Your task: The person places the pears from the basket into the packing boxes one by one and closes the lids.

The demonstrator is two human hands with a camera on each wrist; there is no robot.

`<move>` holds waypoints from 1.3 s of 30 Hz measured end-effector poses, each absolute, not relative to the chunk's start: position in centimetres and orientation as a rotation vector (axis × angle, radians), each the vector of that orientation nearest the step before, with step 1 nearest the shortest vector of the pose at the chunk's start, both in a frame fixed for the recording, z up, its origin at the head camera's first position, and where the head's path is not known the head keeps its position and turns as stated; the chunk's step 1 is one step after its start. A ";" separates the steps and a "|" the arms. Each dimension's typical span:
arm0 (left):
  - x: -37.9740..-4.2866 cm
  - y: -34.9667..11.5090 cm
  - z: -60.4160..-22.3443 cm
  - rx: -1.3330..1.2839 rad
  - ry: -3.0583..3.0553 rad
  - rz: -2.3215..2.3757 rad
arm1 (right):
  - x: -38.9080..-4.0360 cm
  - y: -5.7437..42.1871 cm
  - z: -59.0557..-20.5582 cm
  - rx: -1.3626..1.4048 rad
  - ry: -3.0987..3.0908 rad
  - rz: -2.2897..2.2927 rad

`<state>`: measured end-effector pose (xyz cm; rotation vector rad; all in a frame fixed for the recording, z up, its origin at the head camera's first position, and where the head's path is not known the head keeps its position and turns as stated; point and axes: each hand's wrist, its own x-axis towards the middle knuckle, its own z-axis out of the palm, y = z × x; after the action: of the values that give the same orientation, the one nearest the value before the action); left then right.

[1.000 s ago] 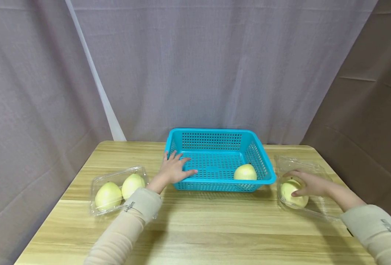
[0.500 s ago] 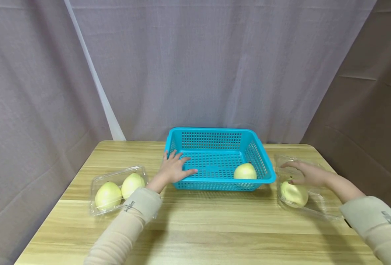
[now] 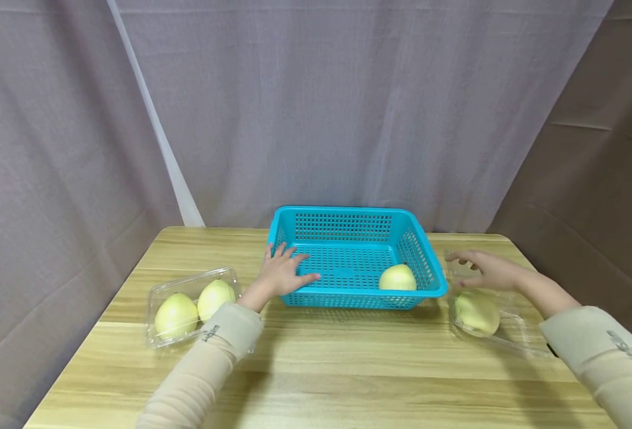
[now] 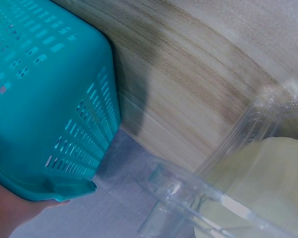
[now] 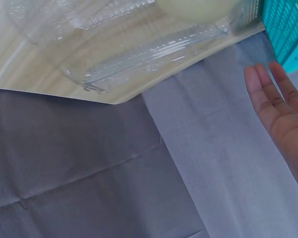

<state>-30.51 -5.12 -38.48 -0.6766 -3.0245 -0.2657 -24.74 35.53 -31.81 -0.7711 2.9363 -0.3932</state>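
Right hand (image 3: 484, 272) empty beside a pear (image 3: 478, 314)

Its fingers stand apart, the pear close by in a clear box (image 5: 144, 54). Well left, the left hand (image 3: 282, 276) spreads on the basket (image 3: 342, 300). Packing, I'd guess; next likely calls for reaching left to the basket pear (image 3: 398, 277)

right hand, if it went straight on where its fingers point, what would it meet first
Probably the blue basket, on its right side: the right hand points that way in the head view. Height is unclear, so it might pass over instead.
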 end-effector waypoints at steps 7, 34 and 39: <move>-30.5 -5.1 -38.5 -0.677 -3.025 -0.277 | -25.1 34.7 -30.9 -0.733 2.925 -0.430; -30.5 -5.1 -38.5 -0.678 -3.026 -0.261 | -27.8 28.9 -30.3 -0.802 2.840 -0.382; -30.5 -5.0 -38.4 -0.671 -3.026 -0.269 | -28.4 27.8 -30.7 -0.859 2.863 -0.360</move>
<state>-30.53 -5.04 -38.39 -0.6708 -3.0264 -0.2691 -28.35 27.78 -30.68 -0.8593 2.8633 -0.3605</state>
